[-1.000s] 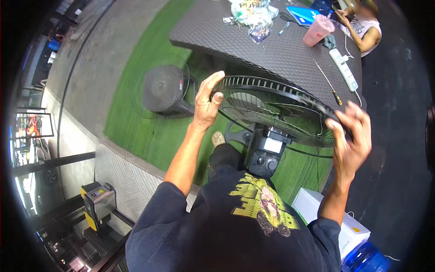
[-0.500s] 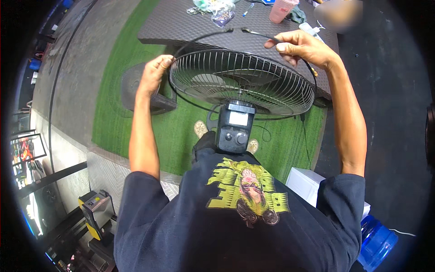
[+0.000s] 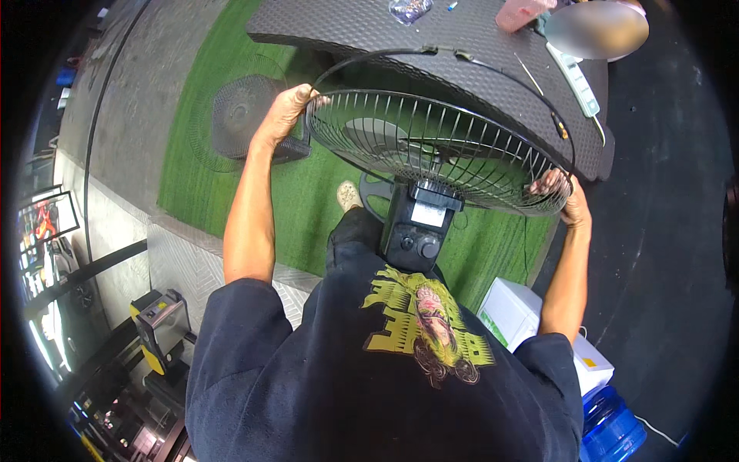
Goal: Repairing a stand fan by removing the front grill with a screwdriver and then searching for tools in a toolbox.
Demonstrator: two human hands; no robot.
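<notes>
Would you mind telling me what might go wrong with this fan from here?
The black band has its two ends apart, so it might spring away from the wire grille. The left hand and right hand grip at the grille's rim, so a finger could be pinched if the band shifts. The screwdriver on the table appears beside the band in this view, so a slip might knock it.

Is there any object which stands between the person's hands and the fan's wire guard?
Nothing visible blocks them: the left hand and right hand are both at the wire guard's edge, where the black band also passes.
</notes>
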